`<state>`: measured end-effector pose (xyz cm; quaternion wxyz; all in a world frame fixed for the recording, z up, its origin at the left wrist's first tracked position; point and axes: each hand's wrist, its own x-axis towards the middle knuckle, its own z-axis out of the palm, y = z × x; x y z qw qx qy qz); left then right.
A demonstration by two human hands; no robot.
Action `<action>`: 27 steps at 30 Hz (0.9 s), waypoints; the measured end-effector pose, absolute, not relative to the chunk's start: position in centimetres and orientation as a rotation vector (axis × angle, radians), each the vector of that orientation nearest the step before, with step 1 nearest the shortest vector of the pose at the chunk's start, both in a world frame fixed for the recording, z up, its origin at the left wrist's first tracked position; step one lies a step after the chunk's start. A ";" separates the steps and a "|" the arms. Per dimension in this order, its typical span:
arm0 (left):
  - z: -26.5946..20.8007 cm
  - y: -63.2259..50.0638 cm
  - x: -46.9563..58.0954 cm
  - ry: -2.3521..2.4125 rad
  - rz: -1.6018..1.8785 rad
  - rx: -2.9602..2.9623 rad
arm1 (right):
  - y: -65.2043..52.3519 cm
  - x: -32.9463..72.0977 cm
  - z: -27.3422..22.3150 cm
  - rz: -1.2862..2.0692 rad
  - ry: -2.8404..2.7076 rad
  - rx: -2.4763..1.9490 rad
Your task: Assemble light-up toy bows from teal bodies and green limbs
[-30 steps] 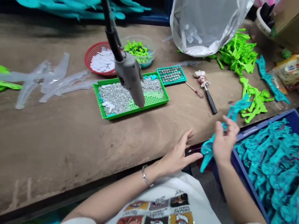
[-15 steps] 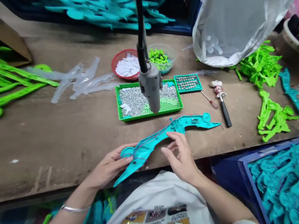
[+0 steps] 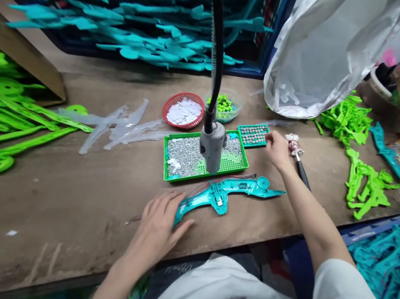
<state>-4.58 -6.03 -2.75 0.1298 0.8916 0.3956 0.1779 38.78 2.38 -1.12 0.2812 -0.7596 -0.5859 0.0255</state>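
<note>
A long curved teal plastic part [image 3: 199,200] lies on the workbench with thin wires along it and a small white piece near its middle. My left hand [image 3: 159,222] rests flat over the part's left end, fingers stretched and thumb apart, covering that end. Away to the right, my right hand [image 3: 277,150] is closed with bent fingers beside a small teal tray [image 3: 252,136] of round metallic pieces. What its fingers hold, if anything, is hidden. Just beyond it lies a black-handled hammer [image 3: 301,172] with its head wrapped in cloth.
A green tray [image 3: 245,170] of small metal pieces sits behind the part, under a grey lamp-like head [image 3: 211,149] on a flexible arm. Behind are a red basket [image 3: 200,116] of white pieces and a white bag [image 3: 316,61]. Lime-green parts [image 3: 0,119] pile up at left.
The teal part has been turned over and set down on the bench. My right hand has moved away to the small tray, over where a red-handled screwdriver lay.
</note>
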 end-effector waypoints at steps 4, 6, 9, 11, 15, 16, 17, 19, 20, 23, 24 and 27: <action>-4.1 -6.1 -2.5 1.199 0.445 2.635 | 4.4 39.6 -2.9 0.047 -1.662 -2.095; -4.6 -6.1 -2.5 1.207 0.427 2.637 | 4.6 39.7 -3.3 0.021 -1.699 -2.127; -5.0 -5.9 -2.8 1.210 0.446 2.620 | 4.5 39.7 -3.3 -0.020 -1.731 -2.174; -5.0 -5.8 -2.9 1.198 0.459 2.600 | 4.5 39.8 -3.1 -0.036 -1.748 -2.194; -4.7 -5.7 -2.8 1.162 0.464 2.562 | 4.5 40.2 -2.5 -0.025 -1.806 -2.180; -4.7 -5.7 -2.8 1.162 0.459 2.555 | 4.4 40.2 -2.4 -0.019 -1.823 -2.171; -4.6 -5.7 -2.8 1.165 0.453 2.550 | 4.4 40.2 -2.3 -0.016 -1.837 -2.162; -4.6 -5.7 -2.8 1.170 0.448 2.546 | 4.3 40.2 -2.2 -0.018 -1.855 -2.153; -4.7 -5.7 -2.8 1.169 0.448 2.546 | 4.2 40.1 -2.2 -0.023 -1.866 -2.151; -4.8 -5.7 -2.9 1.155 0.452 2.546 | 4.2 40.1 -2.1 -0.038 -1.903 -2.150; -4.8 -5.7 -2.9 1.153 0.450 2.545 | 4.3 40.2 -2.1 -0.039 -1.916 -2.149; -4.9 -5.6 -2.9 1.161 0.432 2.541 | 4.5 40.7 -2.0 -0.034 -1.939 -2.150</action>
